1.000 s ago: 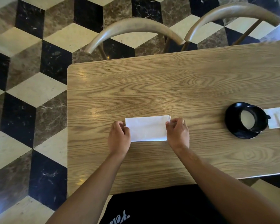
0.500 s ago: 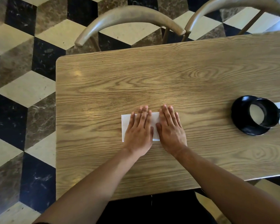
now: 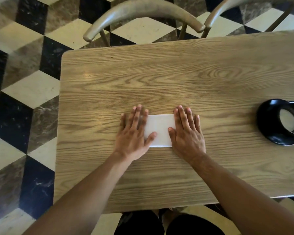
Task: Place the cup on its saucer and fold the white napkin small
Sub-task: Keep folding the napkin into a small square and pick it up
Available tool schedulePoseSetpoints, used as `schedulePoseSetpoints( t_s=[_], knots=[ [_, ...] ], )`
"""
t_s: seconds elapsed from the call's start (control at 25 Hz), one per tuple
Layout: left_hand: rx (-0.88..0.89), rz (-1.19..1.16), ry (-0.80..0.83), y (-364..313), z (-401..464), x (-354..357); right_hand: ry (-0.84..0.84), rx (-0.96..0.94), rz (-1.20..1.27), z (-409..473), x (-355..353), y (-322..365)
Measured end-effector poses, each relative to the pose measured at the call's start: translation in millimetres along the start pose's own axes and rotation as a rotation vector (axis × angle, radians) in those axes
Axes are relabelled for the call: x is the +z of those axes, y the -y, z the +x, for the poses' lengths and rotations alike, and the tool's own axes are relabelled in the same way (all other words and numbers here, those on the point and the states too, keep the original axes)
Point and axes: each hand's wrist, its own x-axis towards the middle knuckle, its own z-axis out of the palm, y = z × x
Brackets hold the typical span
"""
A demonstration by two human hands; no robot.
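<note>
A white napkin (image 3: 159, 129), folded into a small rectangle, lies flat near the middle of the wooden table (image 3: 159, 78). My left hand (image 3: 134, 133) lies flat over its left end with fingers straight, thumb on the paper. My right hand (image 3: 187, 133) lies flat over its right end in the same way. At the right edge of the view a black cup (image 3: 290, 120) with pale liquid stands on a black saucer (image 3: 268, 126), partly cut off by the frame.
Two curved wooden chair backs (image 3: 143, 11) stand beyond the table's far edge. The floor (image 3: 24, 99) is a black, cream and brown cube pattern. The table's left edge and near edge are close to my arms.
My hands gripped the napkin's two ends, then pressed flat together at its middle, and have now slid apart to its ends. The camera has shifted, pushing the cup toward the right frame edge.
</note>
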Motion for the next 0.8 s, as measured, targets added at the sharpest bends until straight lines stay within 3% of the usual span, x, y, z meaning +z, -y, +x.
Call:
schedulePoseSetpoints(
  t_s=[0.16, 0.32, 0.48, 0.8],
  knots=[
    [-0.028, 0.068, -0.063, 48.5, -13.9, 2.9, -0.001, 0.019, 0.018, 1.2, 1.2, 0.8],
    [-0.141, -0.119, -0.248, 2.9, -11.7, -9.0, 0.026, 0.012, 0.036, 2.2, 0.2, 3.2],
    [0.088, -0.052, -0.156, -72.3, -3.8, 2.8, 0.061, -0.003, 0.031, 0.8, -1.9, 1.0],
    [-0.039, -0.001, -0.098, -26.0, -4.0, 11.1, 0.010, -0.009, 0.061, 2.3, 3.9, -3.8]
  ],
)
